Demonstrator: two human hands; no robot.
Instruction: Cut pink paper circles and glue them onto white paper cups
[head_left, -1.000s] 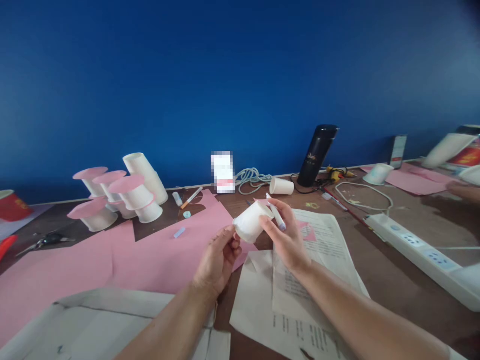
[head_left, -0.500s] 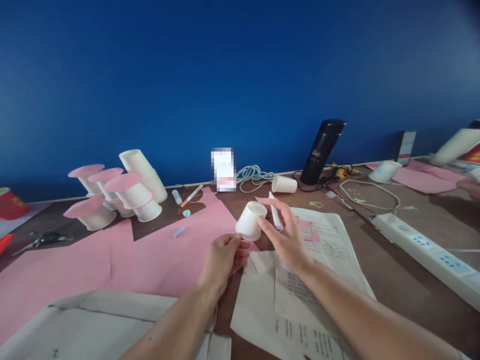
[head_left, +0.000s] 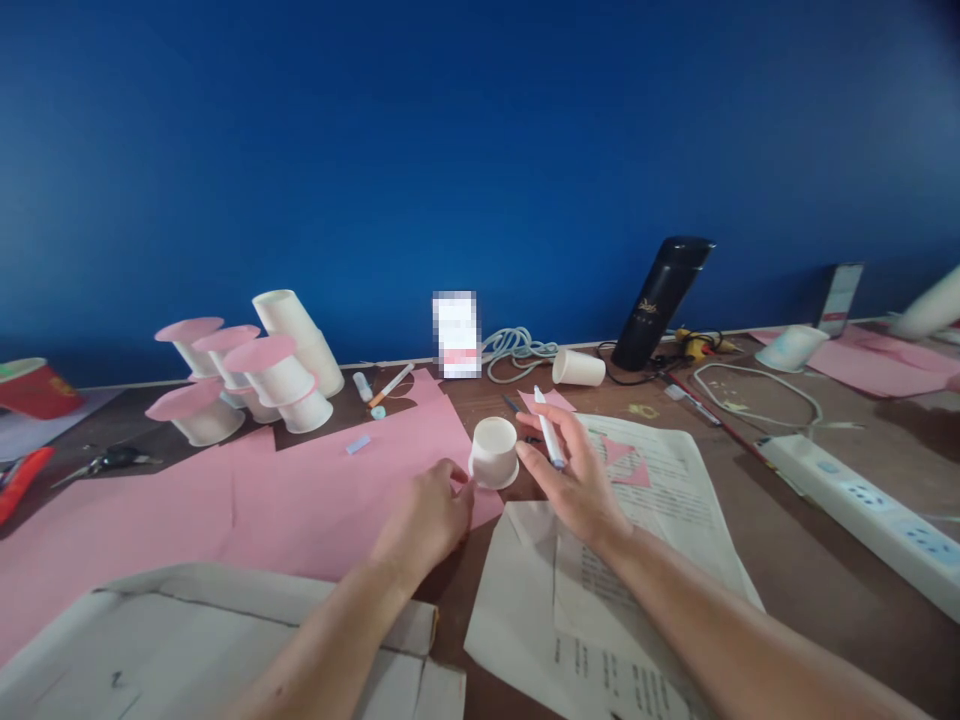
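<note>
A white paper cup (head_left: 494,455) stands upside down at the edge of the pink paper (head_left: 322,500). My left hand (head_left: 431,515) is at the cup's lower left rim, thumb and curled fingers pinching there. My right hand (head_left: 577,475) holds a white marker (head_left: 549,430) between its fingers, and its thumb reaches to the cup's right side. Behind that hand lies a dark, pointed object, partly hidden. Printed sheets (head_left: 675,510) lie under my right forearm.
White cups with pink paper discs (head_left: 261,353) are stacked at the left. Farther back are a phone (head_left: 457,335), a coiled cable (head_left: 517,350), a cup on its side (head_left: 578,367) and a black flask (head_left: 661,305). A power strip (head_left: 862,500) lies right; keys (head_left: 116,460) lie left.
The cup has come down from a tilted position to standing level on its rim. My left hand has moved a little left with its fingers more curled. The view has shifted slightly left.
</note>
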